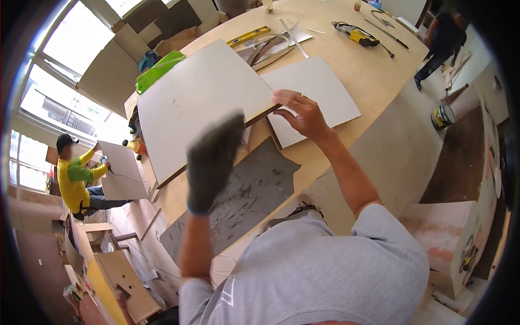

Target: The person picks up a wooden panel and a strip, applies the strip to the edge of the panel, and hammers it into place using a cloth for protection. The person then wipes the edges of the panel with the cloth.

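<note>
A large white panel [203,97] with a dark front edge lies tilted across the worktable. At its right corner my bare right hand [304,115] grips the edge, thumb below and fingers on top. My left hand [215,162] wears a dark grey glove and is smeared by motion; it overlaps the panel's front edge, and its fingers are not distinct. Under and beyond my right hand rests a second white panel [319,97]. A grey, scuffed sheet [254,189] spreads over the near edge of the table, below both hands.
On the worktable [374,70] lie a yellow level [248,36], edging strips [271,51], a green cloth [160,71] and a corded yellow power tool [355,35]. A person in yellow [78,176] handles a board at left; another person [445,40] stands far right, near a bucket [443,116].
</note>
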The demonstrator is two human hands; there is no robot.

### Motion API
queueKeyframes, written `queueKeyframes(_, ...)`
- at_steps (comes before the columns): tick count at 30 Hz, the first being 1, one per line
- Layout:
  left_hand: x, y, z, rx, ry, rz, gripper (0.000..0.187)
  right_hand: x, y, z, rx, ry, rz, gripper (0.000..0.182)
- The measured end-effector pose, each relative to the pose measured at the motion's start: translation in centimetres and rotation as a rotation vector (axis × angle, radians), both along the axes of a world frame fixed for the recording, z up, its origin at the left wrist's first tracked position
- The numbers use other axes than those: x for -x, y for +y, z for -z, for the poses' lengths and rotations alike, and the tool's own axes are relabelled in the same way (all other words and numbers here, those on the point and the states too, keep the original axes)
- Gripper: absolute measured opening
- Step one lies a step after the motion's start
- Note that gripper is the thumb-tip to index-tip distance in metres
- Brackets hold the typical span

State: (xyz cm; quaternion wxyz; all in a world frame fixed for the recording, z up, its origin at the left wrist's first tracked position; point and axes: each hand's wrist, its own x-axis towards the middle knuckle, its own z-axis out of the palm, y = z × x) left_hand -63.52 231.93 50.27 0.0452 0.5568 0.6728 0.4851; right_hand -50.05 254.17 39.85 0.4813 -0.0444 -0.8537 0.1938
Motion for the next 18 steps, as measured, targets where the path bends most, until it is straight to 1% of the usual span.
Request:
queueKeyframes(1, 1.5, 2.7, -2.0, 0.023, 0.138, 0.001, 0.023, 0.2, -0.5, -0.1, 0.159, 0.064, -0.01, 0.036)
queueKeyframes(2, 3.8, 5.5, -2.1, -0.008, 0.328, 0.027, 0.026, 0.4, -1.3, -0.2, 0.319, 0.13, -0.022, 0.036)
queueKeyframes(3, 6.2, 7.7, -1.3, 0.124, 0.45, 0.039, 0.035, 0.5, -1.9, -0.2, 0.485, 0.196, -0.031, 0.037)
queueKeyframes(5, 10.2, 11.2, 1.3, 0.257, 0.681, 0.026, 0.04, 0.4, -1.3, 1.0, 0.644, 0.191, -0.05, 0.035)
queueKeyframes(6, 11.0, 12.3, 1.2, 0.326, 0.799, 0.026, 0.043, 0.3, -1.1, 1.4, 0.727, 0.191, -0.055, 0.034)
queueKeyframes(7, 12.0, 13.1, 1.1, 0.451, 0.716, 0.058, 0.051, 0.4, -0.9, 1.7, 0.817, 0.189, -0.043, 0.027)
queueKeyframes(10, 11.9, 14.0, 1.9, 0.442, 0.828, -0.004, 0.053, 0.8, -0.2, 3.1, 1.001, 0.215, -0.182, 0.02)
queueKeyframes(13, 11.9, 14.0, 2.0, 0.479, 0.875, -0.007, 0.053, 0.9, -0.3, 2.8, 0.888, 0.268, -0.245, 0.013)
queueKeyframes(16, 12.0, 14.2, 2.1, 0.478, 0.891, 0.005, 0.053, 1.3, -0.5, 2.8, 0.914, 0.288, -0.232, 0.01)
queueKeyframes(18, 12.0, 14.3, 2.0, 0.469, 0.887, 0.01, 0.051, 1.5, -0.7, 2.5, 0.976, 0.335, -0.265, 0.009)
